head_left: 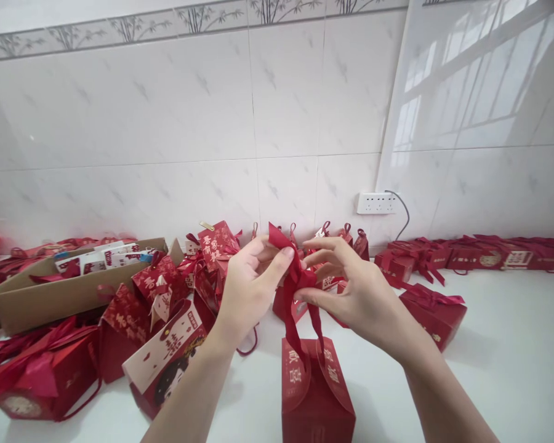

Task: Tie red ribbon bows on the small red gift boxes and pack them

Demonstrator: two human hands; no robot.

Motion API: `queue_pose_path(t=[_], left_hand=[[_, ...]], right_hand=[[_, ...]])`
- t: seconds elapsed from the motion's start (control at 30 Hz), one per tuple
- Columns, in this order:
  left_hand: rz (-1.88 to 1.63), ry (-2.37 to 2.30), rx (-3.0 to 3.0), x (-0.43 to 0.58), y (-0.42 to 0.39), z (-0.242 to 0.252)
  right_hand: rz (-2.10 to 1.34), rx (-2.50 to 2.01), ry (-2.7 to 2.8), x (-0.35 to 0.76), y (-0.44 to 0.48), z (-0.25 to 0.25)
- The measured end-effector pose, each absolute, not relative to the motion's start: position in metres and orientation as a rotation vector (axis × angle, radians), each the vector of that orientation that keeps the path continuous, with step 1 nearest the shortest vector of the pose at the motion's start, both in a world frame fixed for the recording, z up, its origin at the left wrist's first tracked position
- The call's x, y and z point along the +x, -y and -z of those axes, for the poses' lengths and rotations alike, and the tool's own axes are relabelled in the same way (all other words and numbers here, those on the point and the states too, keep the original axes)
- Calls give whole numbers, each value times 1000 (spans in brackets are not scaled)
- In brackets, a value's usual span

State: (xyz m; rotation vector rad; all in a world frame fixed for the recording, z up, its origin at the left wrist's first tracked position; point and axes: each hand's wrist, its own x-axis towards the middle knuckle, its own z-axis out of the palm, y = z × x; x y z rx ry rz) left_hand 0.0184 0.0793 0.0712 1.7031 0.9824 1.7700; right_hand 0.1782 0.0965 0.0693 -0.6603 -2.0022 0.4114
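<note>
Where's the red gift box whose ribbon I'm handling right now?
In the head view, the red gift box is at the bottom edge, just right of centre, below your left hand and right hand, with its ribbon running up to them.

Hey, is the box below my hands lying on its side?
No, the red box stands upright, its ribbon rising to the left hand.

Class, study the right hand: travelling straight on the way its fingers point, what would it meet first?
The right hand would first meet the red ribbon, right beside it; depth is unclear, so they may already be touching. Beyond that, the left hand seems next.
</note>
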Motion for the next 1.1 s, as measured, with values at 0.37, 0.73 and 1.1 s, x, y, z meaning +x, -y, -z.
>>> queue_pose_path(t=[0.37, 0.73, 1.1], left_hand=[[-1808, -1041, 1803, 20, -76, -72], [-1771, -1104, 1796, 22, -76, -72], [-1654, -1066, 1883, 17, -74, -77]], right_hand=[[-202, -845, 2057, 177, -95, -73], [-100, -896, 2064, 176, -98, -70], [-651, -718, 1796, 170, -107, -60]])
